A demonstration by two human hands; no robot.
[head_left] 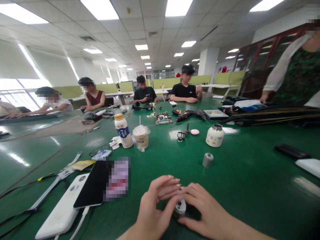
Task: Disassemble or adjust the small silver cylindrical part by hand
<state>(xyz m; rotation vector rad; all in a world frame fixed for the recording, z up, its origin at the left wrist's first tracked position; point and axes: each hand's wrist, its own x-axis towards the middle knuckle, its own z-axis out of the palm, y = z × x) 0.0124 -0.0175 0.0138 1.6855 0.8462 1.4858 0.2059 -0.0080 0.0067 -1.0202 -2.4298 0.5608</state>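
Between my two hands stands a small grey metal cylinder [180,207] with a dark spot on its top. My left hand [158,203] has its thumb against the cylinder's near left side, its fingers curved behind. My right hand [203,210] closes round it from the right, thumb low and fingertips near the top, meeting the left fingers. Farther off, a similar grey metal cylinder [208,160] stands upright by itself. Behind it is a white, printed, wide-bodied bottle [215,136] with an open neck. A pale pink oval piece [194,132] and a metal clip-like part [181,136] lie left of the bottle.
On the left are a white power bank [63,206], a black-screened phone [93,183] and a lanyard [58,178]. A drink bottle [123,131] and lidded cup [141,136] stand beyond. A circuit board [163,118] and power drill [183,116] lie farther back. Several people sit round the green table [240,180].
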